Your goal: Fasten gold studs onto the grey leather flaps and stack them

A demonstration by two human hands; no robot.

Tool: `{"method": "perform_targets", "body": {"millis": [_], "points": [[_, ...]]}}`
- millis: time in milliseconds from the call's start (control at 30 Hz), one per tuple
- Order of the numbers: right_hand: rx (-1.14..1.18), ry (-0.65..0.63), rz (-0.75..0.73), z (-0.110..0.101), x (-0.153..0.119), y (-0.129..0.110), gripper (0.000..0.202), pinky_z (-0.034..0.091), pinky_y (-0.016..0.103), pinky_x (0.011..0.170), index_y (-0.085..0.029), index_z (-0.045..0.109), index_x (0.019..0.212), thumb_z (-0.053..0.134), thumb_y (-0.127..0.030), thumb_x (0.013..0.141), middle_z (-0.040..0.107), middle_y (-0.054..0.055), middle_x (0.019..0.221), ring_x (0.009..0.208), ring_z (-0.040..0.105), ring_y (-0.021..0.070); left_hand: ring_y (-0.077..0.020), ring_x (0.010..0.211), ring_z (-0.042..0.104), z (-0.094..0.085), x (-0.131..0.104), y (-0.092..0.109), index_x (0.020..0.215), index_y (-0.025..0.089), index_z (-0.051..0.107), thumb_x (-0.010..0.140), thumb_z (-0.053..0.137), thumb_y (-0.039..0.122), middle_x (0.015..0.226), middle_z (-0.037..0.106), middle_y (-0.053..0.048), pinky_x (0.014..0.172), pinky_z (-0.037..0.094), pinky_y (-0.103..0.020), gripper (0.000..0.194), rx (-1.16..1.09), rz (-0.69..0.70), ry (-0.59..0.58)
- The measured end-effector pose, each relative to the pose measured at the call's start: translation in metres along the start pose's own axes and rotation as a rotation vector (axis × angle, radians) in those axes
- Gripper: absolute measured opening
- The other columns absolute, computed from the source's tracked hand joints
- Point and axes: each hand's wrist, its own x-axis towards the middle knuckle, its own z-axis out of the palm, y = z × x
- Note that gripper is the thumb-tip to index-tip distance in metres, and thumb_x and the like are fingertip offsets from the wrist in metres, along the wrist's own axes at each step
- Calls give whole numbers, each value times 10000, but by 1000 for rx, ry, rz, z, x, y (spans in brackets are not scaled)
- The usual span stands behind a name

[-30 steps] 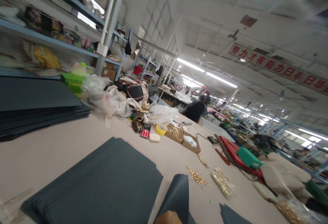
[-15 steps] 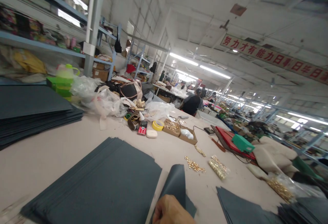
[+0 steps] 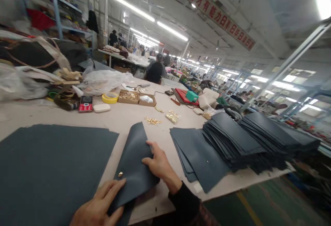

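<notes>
Dark sheet (image 3: 134,158) at six o'clock, my left hand (image 3: 99,203) pinched its seven-o'clock edge near the gold stud (image 3: 120,174), my right hand (image 3: 160,163) its three-o'clock edge, and I figured a light, even grip best avoided creases.

Looks smooth, faintly glossy on the sheet (image 3: 134,162) at the right grip (image 3: 159,165), shiny, metallic on the gold pieces (image 3: 153,120) beyond, matt on the tabletop (image 3: 159,133) beneath.

The overhead banner (image 3: 217,14) begins, in red, "努力才有能力".
</notes>
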Motion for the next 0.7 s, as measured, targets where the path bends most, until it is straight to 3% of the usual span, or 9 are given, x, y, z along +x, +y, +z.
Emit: {"method": "perform_targets", "body": {"millis": [100,167,267,333,367,433,500,633,700], "points": [[-18,103,0,-63,-1,11,633,511,291,710,-212,514,1336,628,-199,714,694,14,883,753,644,179,-168,856,701,-15,6,25,1323,243,462,860,575,300,1065,691,-37,769,571,-253,480,-179,-137,-24],[-181,237,-4,-123,1,26,626,504,315,700,-199,546,1318,657,-267,705,702,47,906,767,654,203,-141,743,674,-21,8,35,1365,192,420,909,468,263,975,687,-35,748,561,-256,464,-293,-237,-67],[-561,429,150,-211,4,60,614,476,369,632,-154,574,1310,678,-317,728,714,153,900,698,674,257,-151,878,661,-24,5,37,1440,156,329,960,330,222,982,680,-55,874,525,-305,484,-402,-329,-102],[-923,527,166,-245,-1,77,527,453,434,667,-113,624,1259,656,-312,772,689,279,970,809,678,328,-155,940,646,-24,1,36,1489,155,233,973,298,213,1024,677,-67,925,500,-329,523,-439,-343,-112],[-1019,547,148,-249,-6,82,488,450,453,691,-101,647,1230,641,-314,792,677,308,996,855,673,346,-149,925,644,-24,0,35,1506,161,183,973,295,205,1040,676,-67,924,499,-330,547,-454,-343,-121],[-974,538,82,-231,-18,80,418,472,446,728,-123,688,1167,616,-335,815,697,273,990,868,677,336,-131,839,641,-24,-2,35,1528,186,85,973,297,195,1068,673,-62,872,515,-312,594,-496,-347,-148],[-692,427,-11,-185,-28,66,349,513,399,732,-175,726,1078,613,-373,814,740,163,920,803,694,287,-112,745,626,-26,-1,36,1533,225,10,975,299,190,1099,669,-57,798,529,-289,630,-530,-355,-172],[-209,-16,-317,-69,-43,15,236,549,322,781,-212,746,953,589,-365,867,759,73,945,849,708,222,-139,892,638,-34,1,37,1531,224,-49,964,316,147,1120,659,-65,891,517,-328,678,-460,-281,-156],[-93,-201,-435,-26,-50,-12,207,546,293,791,-205,734,983,560,-279,899,756,70,953,858,706,193,-163,985,628,-38,1,36,1529,196,-72,957,334,126,1114,659,-76,946,502,-355,704,-386,-221,-158]]}}
